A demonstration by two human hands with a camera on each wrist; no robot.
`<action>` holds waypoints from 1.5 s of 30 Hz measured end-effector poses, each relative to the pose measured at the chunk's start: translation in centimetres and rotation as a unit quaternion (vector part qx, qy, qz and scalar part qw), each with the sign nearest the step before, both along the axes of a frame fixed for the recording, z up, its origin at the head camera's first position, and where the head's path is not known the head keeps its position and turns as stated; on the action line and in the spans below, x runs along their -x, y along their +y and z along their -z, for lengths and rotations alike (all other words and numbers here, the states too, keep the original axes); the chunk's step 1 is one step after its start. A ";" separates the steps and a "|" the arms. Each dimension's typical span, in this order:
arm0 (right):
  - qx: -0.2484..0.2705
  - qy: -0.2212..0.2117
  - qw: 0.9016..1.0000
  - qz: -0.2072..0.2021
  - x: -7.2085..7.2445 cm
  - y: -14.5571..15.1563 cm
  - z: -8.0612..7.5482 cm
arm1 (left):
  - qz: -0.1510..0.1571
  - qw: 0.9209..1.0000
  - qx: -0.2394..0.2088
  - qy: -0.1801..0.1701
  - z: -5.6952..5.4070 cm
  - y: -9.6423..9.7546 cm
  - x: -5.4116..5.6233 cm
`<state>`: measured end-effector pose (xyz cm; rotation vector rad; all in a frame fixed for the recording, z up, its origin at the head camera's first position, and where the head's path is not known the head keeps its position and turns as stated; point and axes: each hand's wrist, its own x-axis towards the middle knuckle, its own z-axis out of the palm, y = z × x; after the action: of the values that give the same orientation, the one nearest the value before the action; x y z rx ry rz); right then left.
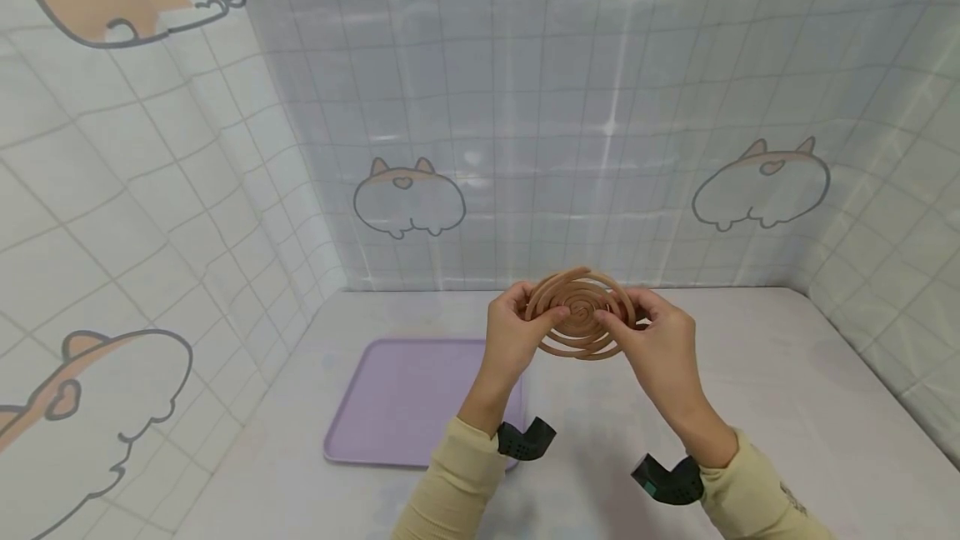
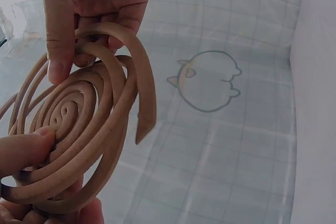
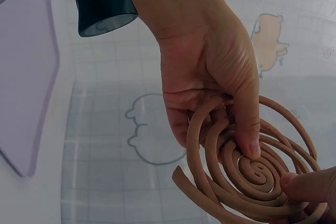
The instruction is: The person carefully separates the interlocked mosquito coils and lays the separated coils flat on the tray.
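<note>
Both hands hold up a brown mosquito coil (image 1: 581,311) in front of the body, above the table. My left hand (image 1: 513,338) pinches its left side, the thumb lying across the rings near the centre. On the opposite side my right hand (image 1: 662,346) pinches it likewise, its fingers mostly hidden behind. In the left wrist view the coil (image 2: 145,85) shows a tight double spiral at its middle, while outer rings stand apart at different angles. One slanted, cut end hangs free there. The right wrist view shows the left thumb (image 3: 247,124) pressing near the spiral's centre.
A lilac tray (image 1: 420,398) lies on the white table (image 1: 757,407), left of and below the hands. Gridded sheets with dog drawings (image 1: 408,198) hang behind and at both sides. Black devices (image 1: 528,438) sit at the inner wrists.
</note>
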<state>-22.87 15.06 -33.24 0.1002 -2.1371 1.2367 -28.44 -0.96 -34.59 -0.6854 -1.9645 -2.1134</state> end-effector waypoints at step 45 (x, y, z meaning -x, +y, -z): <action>0.025 -0.003 0.999 0.028 0.6 0.4 0.7 | 0.029 0.999 0.026 -0.013 -0.4 -0.6 -0.8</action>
<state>-23.50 15.41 -33.93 0.0156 -2.0976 1.2577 -27.68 -1.61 -34.19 -0.7382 -2.0433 -2.1211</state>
